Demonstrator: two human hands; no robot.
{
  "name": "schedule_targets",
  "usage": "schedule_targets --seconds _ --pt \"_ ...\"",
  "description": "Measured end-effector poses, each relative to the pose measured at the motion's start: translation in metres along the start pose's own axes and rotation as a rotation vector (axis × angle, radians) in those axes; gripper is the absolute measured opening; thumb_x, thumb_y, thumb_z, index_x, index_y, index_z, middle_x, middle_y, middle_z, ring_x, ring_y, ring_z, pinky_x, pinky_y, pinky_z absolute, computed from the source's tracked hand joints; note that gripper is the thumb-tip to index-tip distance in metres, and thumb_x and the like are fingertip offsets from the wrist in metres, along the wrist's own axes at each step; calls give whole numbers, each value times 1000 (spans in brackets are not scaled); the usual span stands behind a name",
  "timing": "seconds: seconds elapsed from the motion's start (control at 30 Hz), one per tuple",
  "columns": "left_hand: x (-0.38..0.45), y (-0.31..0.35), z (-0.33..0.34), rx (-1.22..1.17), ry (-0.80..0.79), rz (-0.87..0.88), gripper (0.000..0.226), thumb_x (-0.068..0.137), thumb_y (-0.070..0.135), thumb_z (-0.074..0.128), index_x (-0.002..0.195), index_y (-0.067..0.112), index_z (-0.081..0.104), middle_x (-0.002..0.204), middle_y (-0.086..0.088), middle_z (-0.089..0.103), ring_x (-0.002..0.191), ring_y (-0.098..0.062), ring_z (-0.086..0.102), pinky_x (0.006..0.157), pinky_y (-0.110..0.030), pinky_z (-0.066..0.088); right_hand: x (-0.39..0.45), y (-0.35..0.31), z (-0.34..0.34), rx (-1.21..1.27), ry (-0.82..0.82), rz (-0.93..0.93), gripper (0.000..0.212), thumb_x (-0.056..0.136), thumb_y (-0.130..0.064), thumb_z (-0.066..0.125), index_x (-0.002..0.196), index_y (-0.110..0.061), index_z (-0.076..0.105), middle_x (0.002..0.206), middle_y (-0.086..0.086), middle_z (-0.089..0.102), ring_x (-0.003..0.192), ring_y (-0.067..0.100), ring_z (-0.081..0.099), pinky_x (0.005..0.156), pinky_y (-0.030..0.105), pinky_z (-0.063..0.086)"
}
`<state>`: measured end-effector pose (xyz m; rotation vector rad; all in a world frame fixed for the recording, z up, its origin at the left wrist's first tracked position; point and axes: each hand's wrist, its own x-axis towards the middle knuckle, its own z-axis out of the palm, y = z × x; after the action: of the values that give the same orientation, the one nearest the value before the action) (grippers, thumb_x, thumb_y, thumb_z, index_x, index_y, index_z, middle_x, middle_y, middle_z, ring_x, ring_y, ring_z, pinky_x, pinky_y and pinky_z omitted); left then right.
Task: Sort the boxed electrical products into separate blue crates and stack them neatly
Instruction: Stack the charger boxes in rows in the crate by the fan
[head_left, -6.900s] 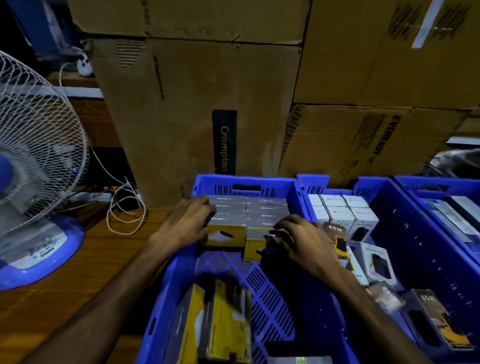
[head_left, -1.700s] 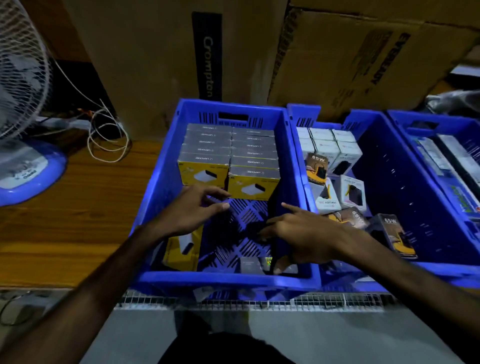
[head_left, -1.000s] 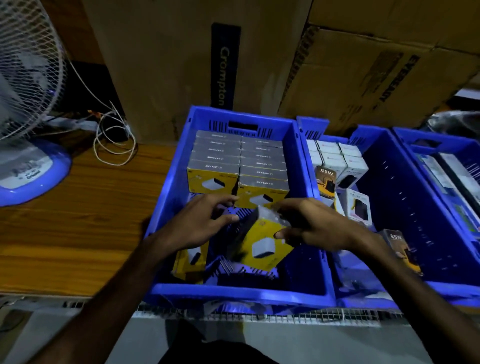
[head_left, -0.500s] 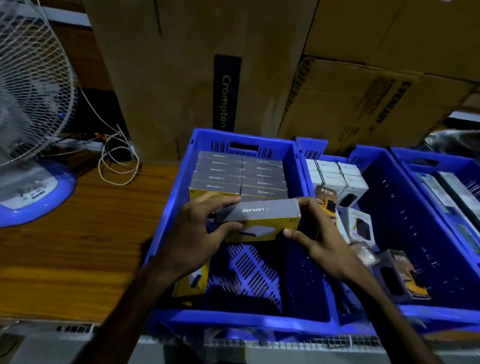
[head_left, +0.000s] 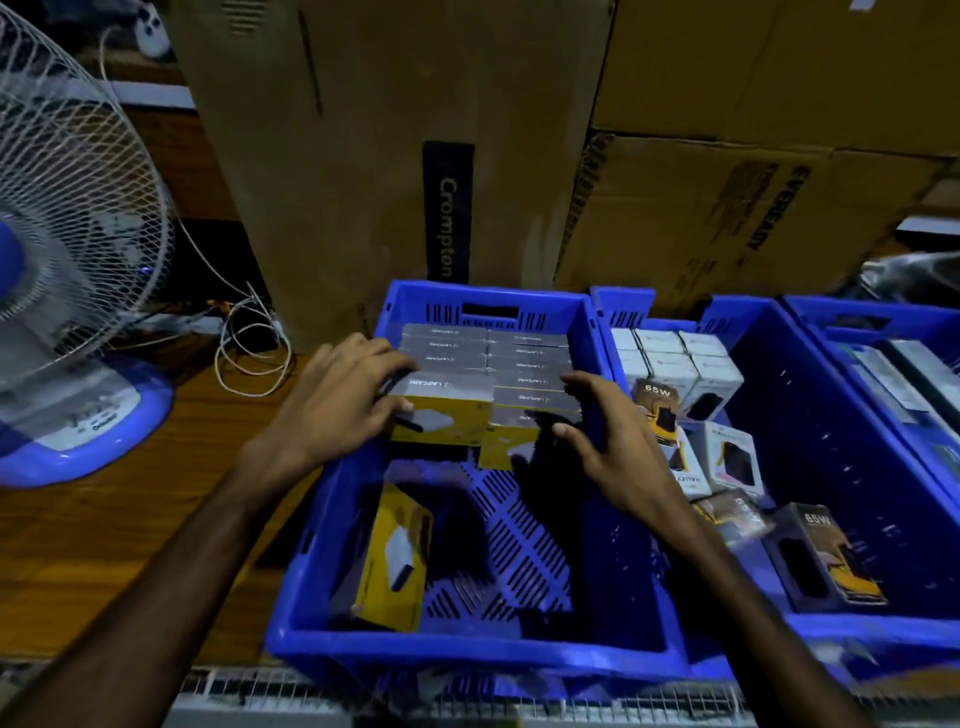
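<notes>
In the left blue crate (head_left: 467, 656), grey-topped yellow Lapcare boxes (head_left: 524, 364) stand in two neat columns at the far end. My left hand (head_left: 337, 402) grips the left end of the front Lapcare box (head_left: 441, 410), which sits at the head of the left column. Beside the right column's front box (head_left: 511, 441), my right hand (head_left: 608, 441) hovers with fingers spread and holds nothing. A loose yellow box (head_left: 397, 556) leans against the crate's near left wall. The middle blue crate (head_left: 841, 415) holds white boxes (head_left: 675, 358) and scattered 65W boxes (head_left: 821, 556).
A third blue crate (head_left: 883, 322) with flat boxes is at the far right. A table fan (head_left: 67, 260) and a coiled white cable (head_left: 249, 358) sit on the wooden table at the left. Large cardboard cartons (head_left: 363, 156) stand right behind the crates.
Both hands carried the Lapcare box from above the crate's middle to the front of the left column and set it down. My right hand has let go of it.
</notes>
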<state>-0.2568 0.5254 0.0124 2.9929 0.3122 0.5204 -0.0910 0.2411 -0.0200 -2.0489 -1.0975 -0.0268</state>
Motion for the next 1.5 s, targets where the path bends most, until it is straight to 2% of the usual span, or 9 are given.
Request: schedule_targets --seconds 0.17,0.3,0.4,0.63,0.83,1.07,1.27,1.4,1.5 --pt "19 -3 13 141 -106 -12 46 91 46 71 132 28 62 124 2 65 119 -25 55 93 -47 43 -14 24 -14 -117 34 38 41 93 -22 72 132 -25 58 123 -6 58 117 18 58 98 31 44" --pt "31 -7 21 224 -156 8 31 89 52 69 111 31 63 113 5 66 116 -24 57 90 -45 41 -19 32 -15 -141 21 28 35 94 -21 71 127 -21 62 123 -7 55 116 16 56 96 24 40" --pt "40 -9 26 263 -189 31 25 88 52 69 99 32 59 109 5 66 115 -24 58 88 -43 41 -20 32 -14 -160 10 34 33 94 -22 70 126 -21 62 125 -7 55 116 17 57 94 29 45" --pt "47 -6 37 328 -221 62 35 89 50 69 117 29 67 121 1 62 118 -22 52 93 -43 43 -20 33 -14 -176 39 45 26 93 -21 72 118 -20 67 122 -6 59 111 18 60 87 32 47" --pt "38 6 52 464 -237 70 28 89 41 66 114 28 68 113 1 64 113 -24 57 96 -46 36 -23 32 -14 -177 30 70 26 94 -23 71 120 -22 66 126 -8 58 116 17 59 90 36 50" --pt "43 31 61 509 -386 -34 25 89 41 73 107 25 68 104 -2 73 104 -26 66 102 -46 38 -23 32 -12 -193 25 77 30 93 -24 71 123 -22 66 128 -6 59 115 19 60 87 31 45" --pt "32 31 58 486 -317 -69 25 86 35 75 107 23 67 102 -4 72 101 -27 67 103 -46 41 -25 31 -13 -181 20 58 27 93 -22 72 120 -24 66 125 -9 58 114 16 60 87 26 42" --pt "15 38 49 278 -186 -136 22 87 42 72 101 26 69 99 -1 75 104 -27 66 89 -40 48 -24 31 -14 -233 2 48 27 94 -24 70 120 -23 66 126 -6 58 112 19 60 82 29 44" --pt "-8 41 37 -203 35 -292 30 86 39 79 112 25 76 105 2 78 103 -19 70 87 -30 53 -20 21 -13 -345 -48 -27 29 93 -26 70 122 -22 66 125 -1 58 108 26 62 82 36 51"
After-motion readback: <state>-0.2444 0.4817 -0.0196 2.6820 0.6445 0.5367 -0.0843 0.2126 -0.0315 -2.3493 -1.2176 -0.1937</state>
